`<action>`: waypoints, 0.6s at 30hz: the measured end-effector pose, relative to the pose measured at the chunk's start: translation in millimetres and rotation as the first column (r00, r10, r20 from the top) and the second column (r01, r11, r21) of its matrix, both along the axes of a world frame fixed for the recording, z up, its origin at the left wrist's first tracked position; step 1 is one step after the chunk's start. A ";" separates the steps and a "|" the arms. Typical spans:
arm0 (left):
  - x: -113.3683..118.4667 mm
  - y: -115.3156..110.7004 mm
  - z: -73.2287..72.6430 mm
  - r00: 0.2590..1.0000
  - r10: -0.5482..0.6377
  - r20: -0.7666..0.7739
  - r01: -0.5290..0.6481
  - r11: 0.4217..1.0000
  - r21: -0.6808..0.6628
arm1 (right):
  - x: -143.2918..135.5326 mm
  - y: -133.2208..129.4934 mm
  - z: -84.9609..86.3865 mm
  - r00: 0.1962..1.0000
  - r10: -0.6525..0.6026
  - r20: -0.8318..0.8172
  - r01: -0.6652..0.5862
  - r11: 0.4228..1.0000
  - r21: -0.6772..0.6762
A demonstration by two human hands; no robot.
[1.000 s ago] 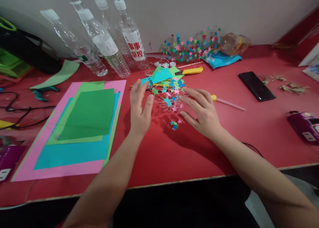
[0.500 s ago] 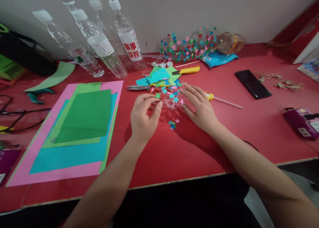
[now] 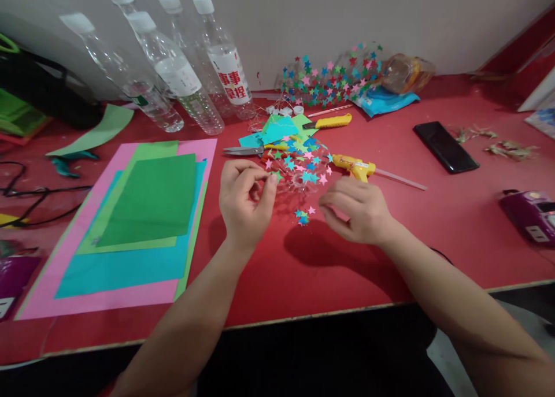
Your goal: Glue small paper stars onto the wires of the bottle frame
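While seemingly busy with star-fixing at the red table (image 3: 269, 287), see left hand (image 3: 243, 203) pinched at thumb and forefinger, cannot tell on what, and right hand (image 3: 362, 213) loosely curled, visibly holding nothing. Find star-covered clear plastic bottle piece (image 3: 309, 167) between both, near yellow hot-glue gun (image 3: 359, 167); probably calling for a delicate pinch at loose paper stars (image 3: 302, 217).

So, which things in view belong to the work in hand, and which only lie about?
Probably for the work: star-covered clear piece, small star cluster, yellow glue gun, scissors, stacked coloured paper.

Probably just lying about: black phone, blue packet.
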State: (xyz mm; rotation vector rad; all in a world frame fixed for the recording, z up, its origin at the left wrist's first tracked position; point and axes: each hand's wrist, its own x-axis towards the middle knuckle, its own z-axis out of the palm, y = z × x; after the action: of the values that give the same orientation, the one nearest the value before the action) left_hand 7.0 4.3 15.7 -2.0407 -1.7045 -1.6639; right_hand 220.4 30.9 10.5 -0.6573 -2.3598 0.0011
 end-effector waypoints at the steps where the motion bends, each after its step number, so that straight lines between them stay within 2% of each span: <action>1: 0.2 -1.2 0.4 1.000 -0.003 -0.012 0.004 0.999 0.047 | -1.0 -1.5 -1.7 0.993 0.026 0.117 -0.023 0.999 -0.031; 4: 2.5 -5.7 2.5 0.997 -0.068 -0.042 0.072 0.990 0.120 | -5.6 -1.7 -10.6 0.909 -0.031 0.417 0.091 0.988 -0.126; 7: 5.6 -8.8 4.5 0.991 -0.121 -0.063 0.128 0.983 0.128 | -9.1 1.1 -17.8 0.826 -0.080 0.558 0.209 0.963 -0.171; 9: 6.7 -9.1 4.7 0.990 -0.124 -0.068 0.131 0.985 0.113 | -10.4 1.9 -18.7 0.801 -0.078 0.593 0.228 0.957 -0.181; 18: 4.6 -5.6 -3.2 0.988 -0.152 0.022 0.151 0.988 0.042 | -13.0 -0.7 -13.5 0.786 -0.020 0.619 0.151 0.976 -0.160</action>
State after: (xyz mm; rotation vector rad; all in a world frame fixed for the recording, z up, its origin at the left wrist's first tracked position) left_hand 11.6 -1.4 12.6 -2.1895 -1.5440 -1.7580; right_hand 207.4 30.2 -3.0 -0.9825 -2.9855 -0.0172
